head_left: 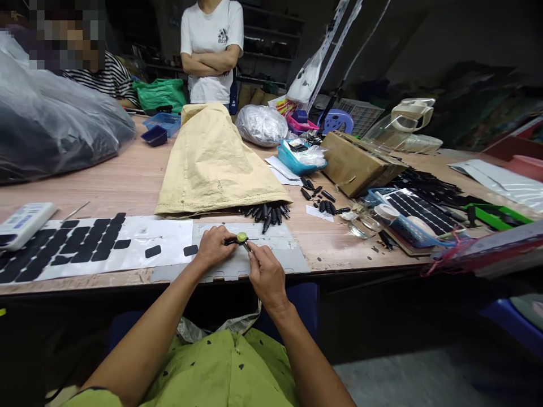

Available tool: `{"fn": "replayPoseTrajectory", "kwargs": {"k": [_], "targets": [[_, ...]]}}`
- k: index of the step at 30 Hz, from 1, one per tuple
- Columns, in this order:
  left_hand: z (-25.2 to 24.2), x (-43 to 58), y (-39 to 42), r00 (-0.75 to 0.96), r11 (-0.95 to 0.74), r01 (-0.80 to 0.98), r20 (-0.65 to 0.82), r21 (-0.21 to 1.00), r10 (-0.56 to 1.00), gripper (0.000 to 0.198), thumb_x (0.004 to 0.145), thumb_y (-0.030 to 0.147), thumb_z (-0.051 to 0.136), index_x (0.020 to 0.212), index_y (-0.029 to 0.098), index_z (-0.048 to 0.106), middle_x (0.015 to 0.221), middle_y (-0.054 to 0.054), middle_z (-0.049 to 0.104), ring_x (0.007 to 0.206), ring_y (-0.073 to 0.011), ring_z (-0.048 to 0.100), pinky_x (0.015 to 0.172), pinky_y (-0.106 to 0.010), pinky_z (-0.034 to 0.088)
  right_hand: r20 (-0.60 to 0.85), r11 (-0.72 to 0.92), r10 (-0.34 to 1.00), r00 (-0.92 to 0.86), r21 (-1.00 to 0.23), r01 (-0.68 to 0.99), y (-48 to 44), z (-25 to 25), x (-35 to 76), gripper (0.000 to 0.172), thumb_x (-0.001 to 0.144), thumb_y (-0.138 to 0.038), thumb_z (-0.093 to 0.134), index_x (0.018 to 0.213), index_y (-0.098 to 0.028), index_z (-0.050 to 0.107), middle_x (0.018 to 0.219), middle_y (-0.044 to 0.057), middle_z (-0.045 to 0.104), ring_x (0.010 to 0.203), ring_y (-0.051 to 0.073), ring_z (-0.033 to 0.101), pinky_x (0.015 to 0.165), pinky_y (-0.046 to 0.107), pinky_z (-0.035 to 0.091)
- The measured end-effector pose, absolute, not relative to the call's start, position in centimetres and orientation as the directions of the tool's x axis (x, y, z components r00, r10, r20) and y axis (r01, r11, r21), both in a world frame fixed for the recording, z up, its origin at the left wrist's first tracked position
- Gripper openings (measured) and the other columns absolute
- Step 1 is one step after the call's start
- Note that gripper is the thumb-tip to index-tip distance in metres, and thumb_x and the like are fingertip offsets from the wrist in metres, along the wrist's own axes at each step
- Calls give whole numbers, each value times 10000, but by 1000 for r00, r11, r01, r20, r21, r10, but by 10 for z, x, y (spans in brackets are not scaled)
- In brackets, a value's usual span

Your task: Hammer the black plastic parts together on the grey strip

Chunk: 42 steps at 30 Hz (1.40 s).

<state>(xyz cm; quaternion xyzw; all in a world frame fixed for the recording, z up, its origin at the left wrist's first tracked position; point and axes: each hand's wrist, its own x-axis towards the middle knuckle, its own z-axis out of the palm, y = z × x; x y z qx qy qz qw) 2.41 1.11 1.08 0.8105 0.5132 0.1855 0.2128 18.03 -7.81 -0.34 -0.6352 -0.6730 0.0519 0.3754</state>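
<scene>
My left hand (215,244) is closed on a slim black part (230,241) over a grey board at the table's front edge. A small round yellow-green piece (241,237) sits between my fingertips, against the black part. From the right, my right hand (267,273) grips a thin dark tool (249,247) whose tip meets the round piece. What kind of tool it is, I cannot make out. Just beyond my hands, a pile of black tapered parts (266,213) spills from under a large tan cloth sack (216,164).
White sheets with rows of black stickers (108,234) lie left, beside a white box (27,223). To the right are a cardboard box (360,161), a blue basket (403,220) and loose black parts (326,195). A person in white (212,56) stands opposite, arms crossed.
</scene>
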Motion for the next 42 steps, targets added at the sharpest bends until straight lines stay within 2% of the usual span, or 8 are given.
{"fn": "replayPoseTrajectory", "kwargs": {"k": [4,11,15,22,30,34,38,42], "targets": [[13,24,10,390,-364,751,74,552,918,241,797,318,656,1006,261,762,882,-34,648,922,-229,560,840,-354,403,463,110,869,176,-526,843,-73,-2,200,331,965,-212,447,1199,-194,680,987,66,677,949,184,619,836,264,461],[16,23,7,427,-390,724,75,568,901,186,724,295,669,886,249,748,888,-28,647,907,-237,541,864,-391,390,472,1,870,143,-292,956,-65,-12,229,304,897,-146,529,1121,-228,718,865,42,640,819,182,539,746,275,391],[21,22,1,473,-403,696,43,594,880,172,670,250,695,833,238,747,916,-27,642,922,-240,529,881,-396,393,504,-41,850,155,-229,973,-66,-17,223,282,895,-153,546,1113,-223,711,878,45,624,826,193,505,737,287,353],[24,6,-36,680,-522,569,-6,635,733,204,617,210,758,809,280,765,1163,-29,572,1136,-284,468,1021,-440,351,504,-78,850,155,-172,982,-68,-18,218,285,900,-165,544,1137,-225,691,879,46,604,830,202,486,718,298,320],[19,-7,-56,710,-561,564,-9,606,704,212,608,252,832,803,286,755,1425,-15,476,1310,-348,363,1102,-503,299,508,-82,848,150,-154,985,-68,-19,218,298,894,-158,553,1154,-232,679,883,40,598,834,202,483,712,304,312],[23,-3,-48,659,-474,552,-11,686,752,150,704,347,786,820,260,750,1306,-45,577,1244,-315,457,1042,-463,393,524,-86,838,152,-148,985,-67,-20,217,294,888,-153,559,1143,-230,682,876,39,598,822,199,477,707,305,305],[31,13,-17,452,-291,559,9,777,892,273,807,422,664,945,195,727,1015,-75,688,964,-238,615,830,-348,511,531,-87,835,145,-133,987,-67,-20,217,293,879,-157,570,1140,-231,681,876,41,596,825,204,475,703,311,301],[37,42,32,249,-180,710,-3,681,969,351,848,361,601,1130,177,700,1014,-74,726,956,-227,642,785,-306,495,517,-88,845,139,-122,989,-67,-20,217,300,882,-155,559,1153,-223,668,891,47,592,835,207,471,700,313,301]]}}
